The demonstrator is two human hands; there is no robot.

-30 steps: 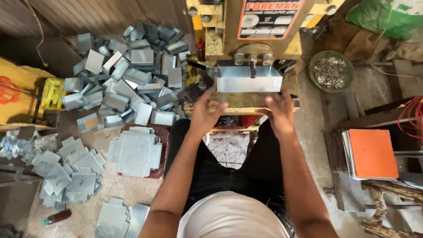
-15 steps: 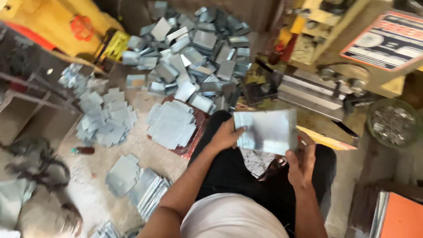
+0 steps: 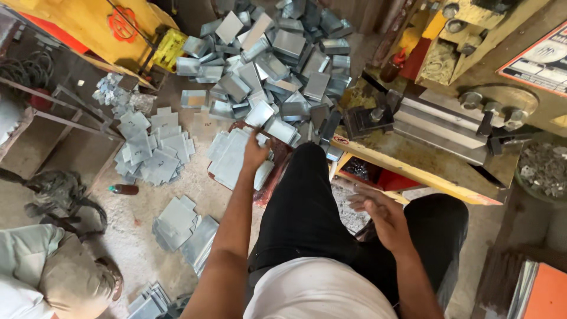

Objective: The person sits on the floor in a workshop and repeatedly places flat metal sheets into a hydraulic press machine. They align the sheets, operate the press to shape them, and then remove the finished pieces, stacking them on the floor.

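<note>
**Left hand reaches down to the flat metal blanks on the floor**

The heap of bent metal pieces (image 3: 277, 59) is the largest thing in view: grey, shiny sheet parts folded into shallow channels, thrown loosely over one another on the floor at the top, just left of the yellow press machine (image 3: 449, 130). Nearer the person lies the stack of flat blanks (image 3: 233, 156), thin, pale grey rectangles with notched corners, fanned slightly on a dark red mat, just beside the person's left knee. More flat blanks lie scattered to the left (image 3: 150, 147) and in a smaller pile lower down (image 3: 183, 227), all on the dusty concrete floor.

The left hand (image 3: 255, 152) is stretched down over the right edge of the stack of flat blanks, its fingers bent together and downward; whether they already pinch a blank cannot be told, since the back of the hand hides the fingertips. The right hand (image 3: 383, 214) hovers above the lap, over the black trousers, spread loosely with the fingers apart and slightly blurred, holding nothing.

At the lower left another person's knee and foot (image 3: 71, 266) show, well apart from both hands.
</note>
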